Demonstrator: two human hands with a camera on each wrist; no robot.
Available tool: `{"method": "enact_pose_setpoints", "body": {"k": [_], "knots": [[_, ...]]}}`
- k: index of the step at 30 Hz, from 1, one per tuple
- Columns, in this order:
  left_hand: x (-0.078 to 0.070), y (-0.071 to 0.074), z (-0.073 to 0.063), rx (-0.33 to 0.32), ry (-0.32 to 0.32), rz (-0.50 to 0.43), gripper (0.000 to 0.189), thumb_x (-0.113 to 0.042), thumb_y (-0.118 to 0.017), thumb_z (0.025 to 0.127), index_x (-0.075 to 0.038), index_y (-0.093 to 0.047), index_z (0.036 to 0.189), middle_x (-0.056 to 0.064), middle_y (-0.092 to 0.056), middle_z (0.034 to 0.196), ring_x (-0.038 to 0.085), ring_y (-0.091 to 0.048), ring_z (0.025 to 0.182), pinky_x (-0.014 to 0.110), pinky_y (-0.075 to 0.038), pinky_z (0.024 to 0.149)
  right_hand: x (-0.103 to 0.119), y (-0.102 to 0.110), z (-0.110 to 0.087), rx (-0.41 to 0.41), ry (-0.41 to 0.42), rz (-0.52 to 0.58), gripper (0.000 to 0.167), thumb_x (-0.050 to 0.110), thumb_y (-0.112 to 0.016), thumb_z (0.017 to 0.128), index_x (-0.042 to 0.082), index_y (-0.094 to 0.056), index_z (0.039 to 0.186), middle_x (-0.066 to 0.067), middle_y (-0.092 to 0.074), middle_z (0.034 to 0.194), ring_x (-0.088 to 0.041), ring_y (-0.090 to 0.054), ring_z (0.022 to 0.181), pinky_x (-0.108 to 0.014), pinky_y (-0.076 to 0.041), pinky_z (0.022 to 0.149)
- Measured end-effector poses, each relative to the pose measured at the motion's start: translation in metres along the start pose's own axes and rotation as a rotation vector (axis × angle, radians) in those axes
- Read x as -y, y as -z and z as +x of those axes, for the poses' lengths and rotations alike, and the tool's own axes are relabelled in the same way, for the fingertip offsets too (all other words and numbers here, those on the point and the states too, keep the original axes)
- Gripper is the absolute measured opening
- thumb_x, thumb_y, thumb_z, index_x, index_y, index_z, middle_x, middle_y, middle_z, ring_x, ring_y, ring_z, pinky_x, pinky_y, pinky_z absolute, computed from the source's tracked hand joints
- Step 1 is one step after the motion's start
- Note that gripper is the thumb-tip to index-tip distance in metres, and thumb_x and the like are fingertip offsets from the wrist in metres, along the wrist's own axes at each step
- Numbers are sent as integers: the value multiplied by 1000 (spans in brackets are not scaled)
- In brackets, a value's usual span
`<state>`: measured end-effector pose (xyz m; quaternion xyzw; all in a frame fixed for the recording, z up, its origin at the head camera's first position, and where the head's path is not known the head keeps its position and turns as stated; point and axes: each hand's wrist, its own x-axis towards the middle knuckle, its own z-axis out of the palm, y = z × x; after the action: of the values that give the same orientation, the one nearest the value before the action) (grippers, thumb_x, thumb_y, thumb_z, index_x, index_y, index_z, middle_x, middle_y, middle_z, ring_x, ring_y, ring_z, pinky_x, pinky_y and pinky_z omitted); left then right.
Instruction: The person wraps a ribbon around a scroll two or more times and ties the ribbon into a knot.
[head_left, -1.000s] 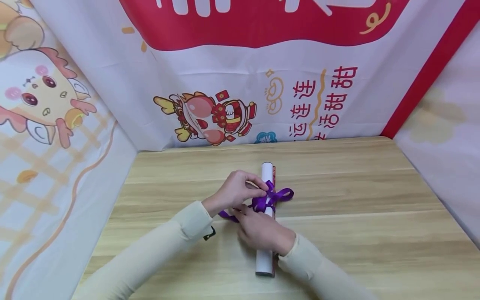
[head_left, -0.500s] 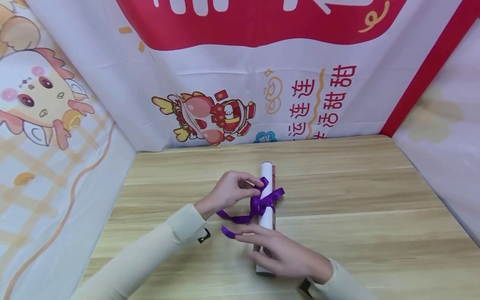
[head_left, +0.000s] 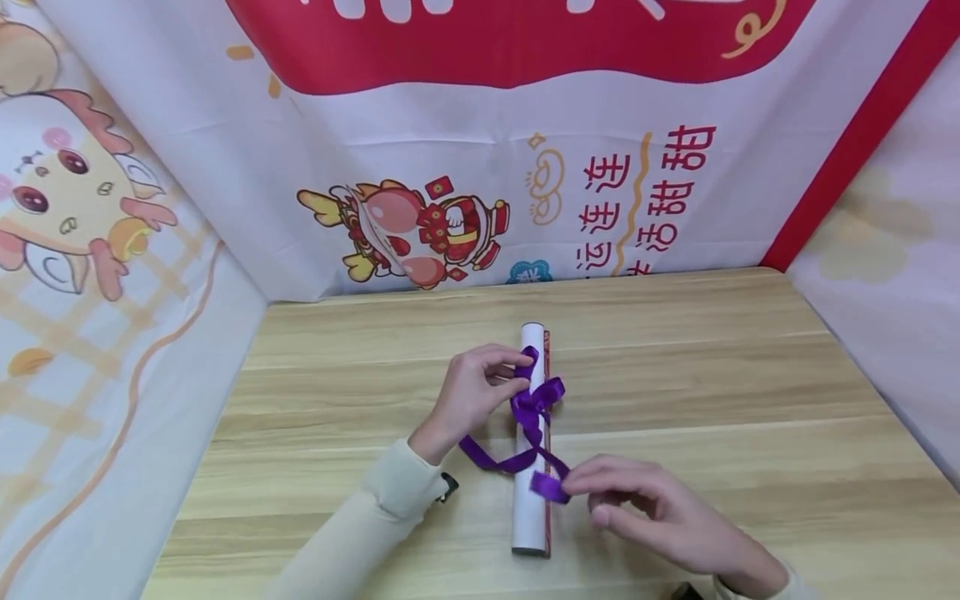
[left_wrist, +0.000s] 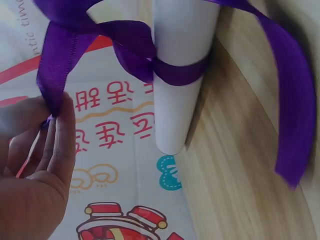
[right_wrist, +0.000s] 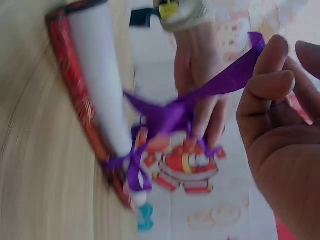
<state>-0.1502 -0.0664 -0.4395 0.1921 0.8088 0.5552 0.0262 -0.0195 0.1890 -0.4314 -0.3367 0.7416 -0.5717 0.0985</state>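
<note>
A white rolled tube [head_left: 528, 523] lies lengthwise on the wooden table, with a red patterned strip [right_wrist: 72, 65] along its right side. Purple ribbon [head_left: 529, 403] circles the tube near its middle, forming loops and loose tails on top. At the far half, my left hand [head_left: 467, 393] pinches a ribbon loop between thumb and fingers; the left wrist view shows the pinched ribbon [left_wrist: 55, 75] up close. To the right of the tube, my right hand [head_left: 663, 512] holds one ribbon tail at its fingertips, its end sticking out over the tube.
The wooden table [head_left: 712, 400] extends on both sides of the tube. Behind it hangs a white and red printed cloth [head_left: 450, 117], and another printed cloth [head_left: 150, 275] covers the left side. Dark straps show at both wrists.
My right hand has pulled a ribbon tail out from the knot, first toward me, then across to the right of the tube. My left hand stays near the far loop.
</note>
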Motion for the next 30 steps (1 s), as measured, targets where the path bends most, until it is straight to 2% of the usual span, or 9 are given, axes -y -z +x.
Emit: {"method": "enact_pose_setpoints", "body": {"k": [4, 7, 9, 12, 15, 19, 25, 27, 30], "knots": [[-2, -4, -3, 3, -35, 18, 27, 0, -81, 90, -5, -80, 116, 13, -76, 123, 26, -78, 97, 20, -63, 80, -10, 6, 1, -235, -92, -175, 35, -2, -70, 97, 11, -73, 129, -3, -76, 109, -4, -62, 75, -26, -54, 59], [-3, -7, -4, -9, -45, 31, 26, 0, -81, 90, -5, -80, 115, 12, -76, 122, 24, -78, 94, 20, -63, 79, -22, 8, 7, -386, -168, -338, 33, 0, -76, 92, 7, -74, 124, -3, -76, 94, -3, -61, 68, -24, -54, 55], [-3, -8, -4, -19, -43, 34, 26, 1, -80, 90, -5, -80, 115, 11, -76, 121, 23, -78, 93, 19, -63, 78, -29, 11, 11, -439, -214, -491, 35, -1, -79, 89, 5, -73, 123, -4, -75, 93, -5, -62, 71, -22, -53, 57], [-3, -10, -4, -22, -44, 34, 25, 2, -80, 90, -4, -80, 114, 12, -77, 120, 24, -78, 93, 19, -63, 78, -39, 10, 15, -473, -233, -705, 40, -1, -83, 84, 2, -73, 123, -12, -75, 107, -14, -66, 80, -25, -55, 63], [-4, -11, -4, -20, -53, 37, 25, 2, -80, 90, -3, -79, 114, 13, -77, 119, 25, -78, 93, 19, -63, 77, -40, 0, 23, -431, -233, -808, 43, 4, -86, 82, 3, -72, 123, -17, -71, 120, -26, -70, 94, -38, -62, 78], [-5, -11, -3, -23, -62, 41, 25, 2, -80, 89, -3, -79, 113, 13, -77, 118, 26, -78, 94, 19, -62, 77, -33, -24, 41, -339, -248, -845, 37, 17, -89, 83, 7, -76, 116, -13, -74, 118, -29, -72, 106, -48, -62, 92], [-7, -13, -4, -8, -57, 48, 25, 2, -79, 91, -3, -79, 115, 13, -77, 119, 26, -78, 96, 19, -62, 77, -27, -50, 61, -202, -367, -942, 12, 21, -85, 87, 15, -75, 88, 3, -71, 80, -14, -66, 71, -35, -57, 63], [-5, -12, -3, 3, -71, 56, 24, 2, -79, 91, -3, -79, 115, 14, -77, 119, 27, -78, 97, 19, -63, 78, -23, -55, 66, -180, -333, -942, 13, 18, -83, 88, 17, -72, 81, 6, -66, 74, -10, -60, 64, -31, -52, 58], [-3, -10, -2, 26, -112, 83, 24, 3, -78, 91, -2, -79, 114, 14, -77, 119, 27, -78, 98, 18, -62, 78, -12, -62, 73, -131, -197, -868, 9, 18, -82, 89, 16, -73, 86, 6, -68, 82, -6, -60, 69, -25, -53, 62]]}}
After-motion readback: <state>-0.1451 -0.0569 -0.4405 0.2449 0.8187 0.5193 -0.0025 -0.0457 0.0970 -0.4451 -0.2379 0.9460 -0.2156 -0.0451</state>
